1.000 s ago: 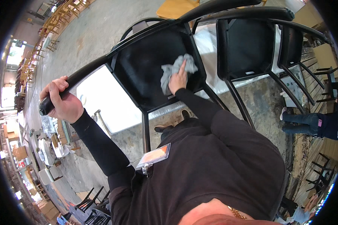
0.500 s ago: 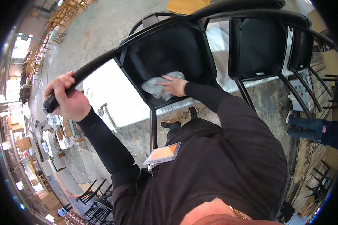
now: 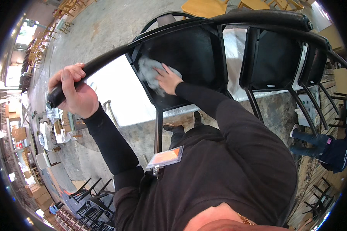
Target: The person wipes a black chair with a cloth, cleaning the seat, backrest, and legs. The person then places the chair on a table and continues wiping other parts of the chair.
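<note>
Left hand [image 3: 75,92] is wrapped tight round the end of the black chair's [image 3: 196,57] curved top rail; right hand [image 3: 167,79] lies flat, fingers spread, pressing a grey cloth [image 3: 148,73] onto the seat near its left edge. Cloth looks soft, light and bunched, so it's best pinned by the palm. Chair frame looks stiff and fairly heavy; the rail is the sensible grip. Another black chair [image 3: 272,57] stands beside it, right.
</note>
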A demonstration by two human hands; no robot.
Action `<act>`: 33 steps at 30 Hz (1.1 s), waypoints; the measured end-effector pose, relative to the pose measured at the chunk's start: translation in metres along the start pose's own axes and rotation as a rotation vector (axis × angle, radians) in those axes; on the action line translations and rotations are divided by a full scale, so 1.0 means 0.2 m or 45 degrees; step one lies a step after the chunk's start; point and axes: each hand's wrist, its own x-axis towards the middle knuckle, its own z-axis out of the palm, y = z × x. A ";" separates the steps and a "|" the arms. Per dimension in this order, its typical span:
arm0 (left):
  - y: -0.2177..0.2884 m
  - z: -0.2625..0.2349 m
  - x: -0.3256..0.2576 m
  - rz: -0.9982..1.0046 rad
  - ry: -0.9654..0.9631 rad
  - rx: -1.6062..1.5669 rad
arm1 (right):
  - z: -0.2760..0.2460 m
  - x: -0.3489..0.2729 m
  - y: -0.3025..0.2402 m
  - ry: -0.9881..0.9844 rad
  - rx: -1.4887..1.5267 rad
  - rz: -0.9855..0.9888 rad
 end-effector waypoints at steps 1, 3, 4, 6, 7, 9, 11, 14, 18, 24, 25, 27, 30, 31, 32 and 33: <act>0.00 0.00 0.00 0.006 -0.005 0.014 | 0.01 -0.10 -0.01 -0.097 -0.050 -0.144; 0.00 -0.01 -0.01 0.003 0.002 -0.002 | 0.01 -0.33 0.08 -0.206 -0.037 -0.413; -0.01 -0.02 -0.01 0.007 -0.007 -0.003 | -0.01 -0.44 0.15 -0.373 -0.002 -0.494; -0.03 -0.03 -0.01 0.019 -0.002 0.001 | -0.09 -0.59 0.32 -0.365 0.108 -0.371; -0.04 -0.04 -0.01 0.036 -0.007 -0.024 | -0.12 -0.58 0.38 -0.322 0.011 -0.295; -0.05 -0.05 -0.01 0.051 -0.004 -0.052 | -0.19 -0.50 0.47 -0.119 -0.111 -0.059; -0.06 -0.04 0.00 0.063 0.020 -0.055 | -0.21 -0.27 0.48 0.208 -0.117 0.228; -0.05 -0.03 0.00 0.066 0.020 -0.038 | -0.16 0.12 0.27 0.221 0.003 0.692; -0.02 -0.02 -0.01 0.013 0.031 0.056 | -0.01 0.11 -0.06 0.028 0.172 0.198; -0.03 -0.02 0.00 0.049 0.003 0.006 | 0.03 -0.46 0.15 -0.501 0.043 -0.546; -0.04 -0.02 0.00 0.057 0.006 -0.026 | 0.00 -0.49 0.21 -0.452 0.044 -0.581; -0.05 -0.04 0.00 0.067 0.012 -0.042 | -0.09 -0.46 0.36 -0.399 -0.058 -0.550; -0.06 -0.05 0.00 0.073 -0.002 -0.027 | -0.22 -0.28 0.56 0.028 -0.106 -0.133; -0.06 -0.05 -0.01 0.072 0.010 -0.032 | -0.24 -0.22 0.57 0.260 -0.017 0.028; -0.06 -0.05 -0.01 0.067 0.019 -0.040 | -0.24 -0.16 0.55 0.212 -0.144 0.183; -0.07 -0.05 -0.01 0.055 0.039 -0.047 | -0.19 -0.09 0.45 0.208 -0.129 0.345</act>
